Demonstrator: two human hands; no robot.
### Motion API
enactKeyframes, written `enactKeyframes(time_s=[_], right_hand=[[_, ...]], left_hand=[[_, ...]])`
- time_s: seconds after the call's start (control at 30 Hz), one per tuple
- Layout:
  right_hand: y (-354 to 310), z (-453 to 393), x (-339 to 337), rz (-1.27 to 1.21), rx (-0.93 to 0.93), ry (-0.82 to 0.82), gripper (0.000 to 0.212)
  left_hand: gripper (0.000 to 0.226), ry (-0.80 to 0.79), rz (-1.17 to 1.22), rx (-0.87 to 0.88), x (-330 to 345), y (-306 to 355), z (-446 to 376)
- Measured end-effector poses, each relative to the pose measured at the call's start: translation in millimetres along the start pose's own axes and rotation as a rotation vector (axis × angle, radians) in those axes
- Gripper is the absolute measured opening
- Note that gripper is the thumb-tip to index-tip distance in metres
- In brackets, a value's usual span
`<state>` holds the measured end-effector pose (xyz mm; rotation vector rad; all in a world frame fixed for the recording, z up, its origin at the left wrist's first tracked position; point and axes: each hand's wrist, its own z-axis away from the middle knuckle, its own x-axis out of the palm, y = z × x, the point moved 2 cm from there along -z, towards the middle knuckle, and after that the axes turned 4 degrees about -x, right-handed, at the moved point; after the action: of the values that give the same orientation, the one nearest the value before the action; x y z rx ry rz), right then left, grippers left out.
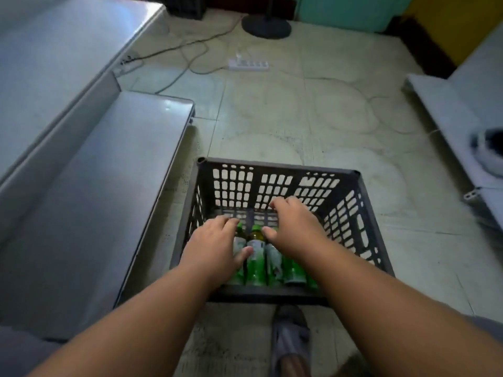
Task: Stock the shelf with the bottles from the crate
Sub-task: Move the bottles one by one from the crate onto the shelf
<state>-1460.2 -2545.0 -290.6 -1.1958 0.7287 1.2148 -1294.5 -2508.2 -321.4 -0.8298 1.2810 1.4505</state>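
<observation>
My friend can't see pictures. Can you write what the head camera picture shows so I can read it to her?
Two bare hands, the left hand and the right hand, reach down into a dark plastic crate on a tiled floor, over green bottles lying inside. Grey metal shelves stand to the left, and a power strip with cables lies farther off.

Bottles [255, 257] lying in crate [277, 165] on floor [299, 110]; shelf [89, 202] left of crate; power strip [248, 64] beyond
</observation>
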Motion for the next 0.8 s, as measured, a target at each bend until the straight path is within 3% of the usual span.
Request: enactKeyframes(time_s=[0.2, 0.5, 0.63, 0.8], right_hand=[[54, -17, 67, -0.108, 0.213, -0.132, 0.062], [127, -56, 131, -0.192, 0.452, -0.29, 0.058], [129, -86, 147, -0.211, 0.559, -0.34, 0.055], [120, -112, 162, -0.141, 0.616, -0.324, 0.072]], left_hand=[[0.093, -0.135, -0.04, -0.144, 65, 9, -2], [0.103, -0.205, -0.189, -0.167, 77, 6, -12], [0.101, -0.217, -0.186, -0.168, 80, 4, -13], [0.101, -0.217, -0.172, -0.164, 82, 3, -14]])
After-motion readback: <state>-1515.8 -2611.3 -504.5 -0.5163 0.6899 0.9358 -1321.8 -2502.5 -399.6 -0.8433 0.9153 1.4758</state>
